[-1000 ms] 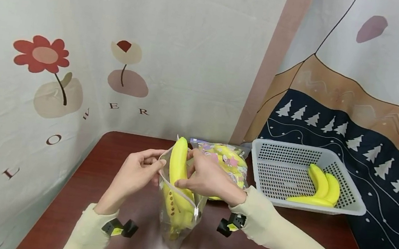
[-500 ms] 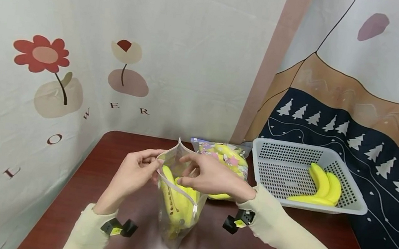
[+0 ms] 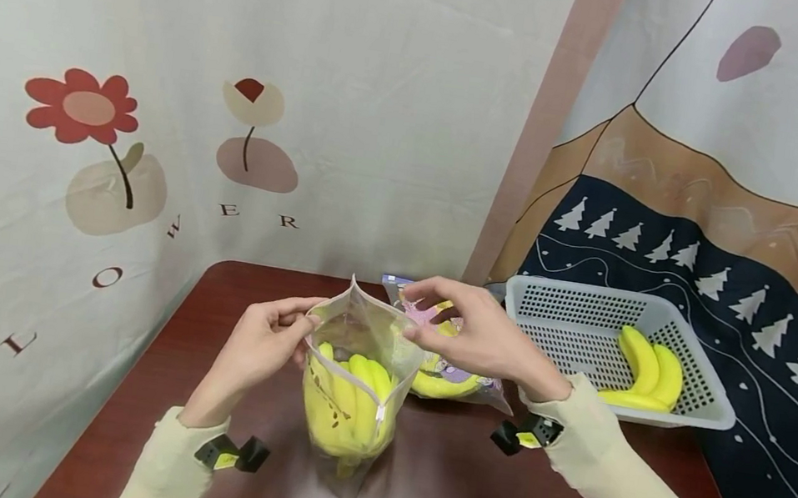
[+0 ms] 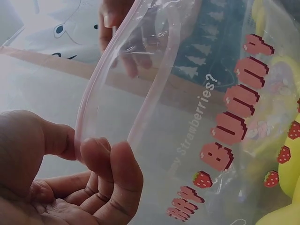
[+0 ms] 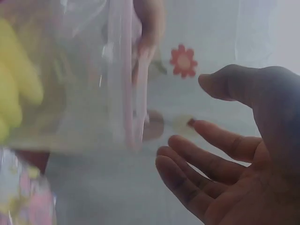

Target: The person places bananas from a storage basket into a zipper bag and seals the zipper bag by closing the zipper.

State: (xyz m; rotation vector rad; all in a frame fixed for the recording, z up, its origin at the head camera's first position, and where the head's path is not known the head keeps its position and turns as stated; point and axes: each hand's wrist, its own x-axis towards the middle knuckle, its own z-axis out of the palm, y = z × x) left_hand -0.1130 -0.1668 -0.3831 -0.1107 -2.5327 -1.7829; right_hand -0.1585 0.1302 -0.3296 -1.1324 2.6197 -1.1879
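A clear zip bag (image 3: 397, 350) with a pale pink rim stands open-mouthed on the table, several yellow bananas (image 3: 347, 410) inside it. My left hand (image 3: 268, 345) pinches the left edge of its mouth between thumb and fingers; in the left wrist view that hand (image 4: 101, 173) grips the rim beside red "BUNNY" lettering. Just right of the mouth, my right hand (image 3: 482, 331) holds nothing, its fingers spread and loosely bent. The right wrist view shows the hand (image 5: 225, 154) apart from the bag's rim (image 5: 129, 75).
A second printed zip bag (image 3: 453, 382) with bananas lies behind, partly hidden by my right hand. At the back right, a grey plastic basket (image 3: 553, 345) holds a few bananas (image 3: 637, 364). The dark red table (image 3: 234, 295) meets a printed cloth backdrop.
The banana in my right hand went down into the bag and was let go. My right hand then drew out and moved right, while the left kept its grip on the rim.
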